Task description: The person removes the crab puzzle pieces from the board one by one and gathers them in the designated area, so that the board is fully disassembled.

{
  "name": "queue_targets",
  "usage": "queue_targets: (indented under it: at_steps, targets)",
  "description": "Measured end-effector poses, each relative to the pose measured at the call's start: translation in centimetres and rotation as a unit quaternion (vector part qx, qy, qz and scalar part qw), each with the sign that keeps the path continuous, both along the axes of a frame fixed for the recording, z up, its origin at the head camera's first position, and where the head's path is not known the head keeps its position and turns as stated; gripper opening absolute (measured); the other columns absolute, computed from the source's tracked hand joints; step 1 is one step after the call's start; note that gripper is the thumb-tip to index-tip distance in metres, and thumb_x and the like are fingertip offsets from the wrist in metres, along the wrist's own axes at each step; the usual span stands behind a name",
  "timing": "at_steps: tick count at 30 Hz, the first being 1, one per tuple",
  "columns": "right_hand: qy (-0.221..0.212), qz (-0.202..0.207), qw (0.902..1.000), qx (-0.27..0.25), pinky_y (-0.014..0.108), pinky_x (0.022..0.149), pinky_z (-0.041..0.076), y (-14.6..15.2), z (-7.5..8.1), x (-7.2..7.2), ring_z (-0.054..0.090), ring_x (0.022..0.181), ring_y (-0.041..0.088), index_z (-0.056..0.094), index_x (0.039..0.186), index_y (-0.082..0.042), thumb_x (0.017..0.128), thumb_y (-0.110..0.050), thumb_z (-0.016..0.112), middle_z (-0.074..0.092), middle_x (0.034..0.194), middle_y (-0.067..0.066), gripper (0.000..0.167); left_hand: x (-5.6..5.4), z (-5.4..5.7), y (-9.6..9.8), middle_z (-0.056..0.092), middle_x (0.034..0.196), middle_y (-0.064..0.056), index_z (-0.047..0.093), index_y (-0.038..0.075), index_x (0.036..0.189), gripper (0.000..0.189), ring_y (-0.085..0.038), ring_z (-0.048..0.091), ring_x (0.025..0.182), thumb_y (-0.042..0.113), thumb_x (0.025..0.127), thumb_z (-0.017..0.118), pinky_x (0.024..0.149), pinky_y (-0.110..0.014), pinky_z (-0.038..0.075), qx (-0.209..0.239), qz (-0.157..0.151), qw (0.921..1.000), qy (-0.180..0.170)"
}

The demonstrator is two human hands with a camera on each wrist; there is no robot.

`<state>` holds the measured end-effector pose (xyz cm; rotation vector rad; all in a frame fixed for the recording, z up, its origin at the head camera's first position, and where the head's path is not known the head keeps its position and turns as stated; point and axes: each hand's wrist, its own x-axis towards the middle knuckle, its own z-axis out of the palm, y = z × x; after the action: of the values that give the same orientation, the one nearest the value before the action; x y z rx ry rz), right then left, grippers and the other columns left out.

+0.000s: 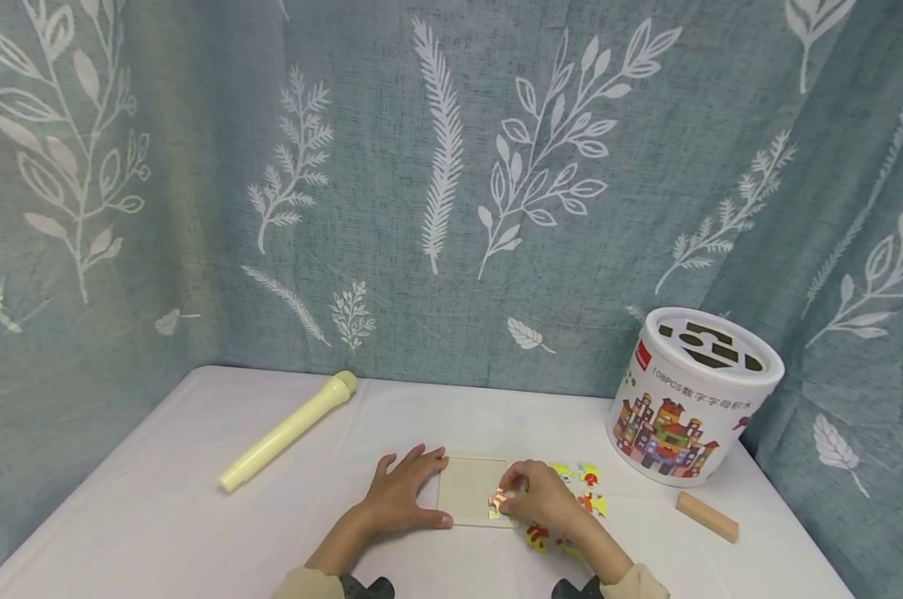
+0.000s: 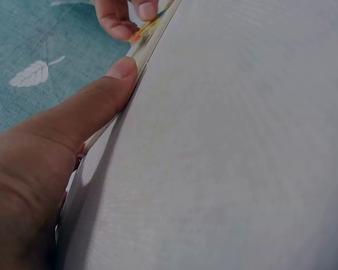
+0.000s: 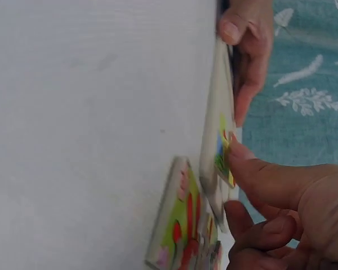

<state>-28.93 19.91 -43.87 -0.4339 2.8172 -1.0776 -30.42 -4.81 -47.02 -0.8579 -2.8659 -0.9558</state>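
Note:
A pale square puzzle board (image 1: 470,489) lies flat on the white table. My left hand (image 1: 407,497) is spread at its left side, thumb along the near corner and fingertips by the far one. My right hand (image 1: 545,497) pinches a colourful jigsaw piece (image 1: 495,504) over the board's near right corner. From the right wrist, that green and yellow piece (image 3: 223,154) shows under the thumb, close against the board (image 3: 213,112). Several loose jigsaw pieces (image 1: 592,503) lie right of the board, some partly hidden by my right hand and forearm.
At the back left lies a pale yellow microphone-shaped stick (image 1: 290,433). A white printed block bucket (image 1: 687,408) with a shape-sorter lid stands at the back right, and a wooden block (image 1: 708,517) is in front of it. A patterned curtain (image 1: 392,208) hangs behind the table.

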Motion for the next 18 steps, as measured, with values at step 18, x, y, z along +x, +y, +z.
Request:
queue_targets:
  at_steps: [18]
  targets:
    - [-0.096, -0.079, 0.9802, -0.154, 0.022, 0.054, 0.043, 4.1, 1.0, -0.2, 0.055, 0.064, 0.008, 0.070, 0.095, 0.000, 0.079, -0.016, 0.071, 0.070, 0.084, 0.004, 0.022, -0.2, -0.1, -0.2, 0.039, 0.145, -0.005, 0.046, 0.010, 0.133, 0.085, -0.035, 0.026, 0.137, 0.056, 0.067, 0.071, 0.103, -0.063, 0.012, 0.002, -0.004, 1.0000, 0.007]
